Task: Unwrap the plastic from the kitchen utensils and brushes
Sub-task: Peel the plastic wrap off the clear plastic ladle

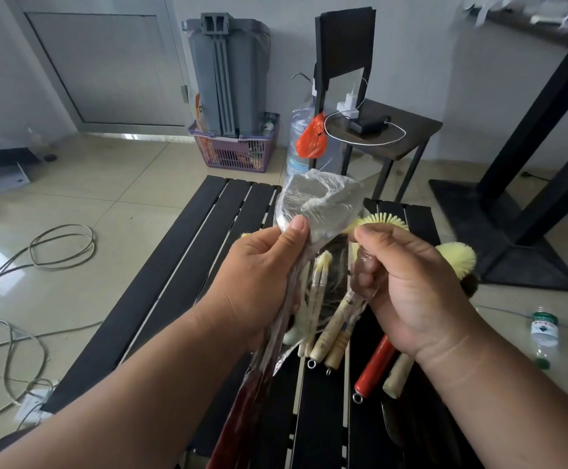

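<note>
A black slatted table (pixel 181 272) stood on a glossy tiled floor (pixel 113 184) strewn with cables (pixel 32 265). Above it, the left hand (pixel 258 282) gripped a plastic-wrapped utensil (pixel 316 201), while the right hand's (pixel 411 289) fingers (pixel 365 277) pinched loosened plastic (pixel 360 299); brushes (pixel 326 319) lay on the table below.

At twelve o'clock the wrapped spatula (pixel 316 201) I hold up blocks my way forward, with yellow brush heads (pixel 385 222) crowding one o'clock. Brush handles (pixel 326 336) and a red handle (pixel 375 367) clutter the table at six o'clock between my wrists. The bare black slats (pixel 187 252) at ten o'clock leave room to pass.
</note>
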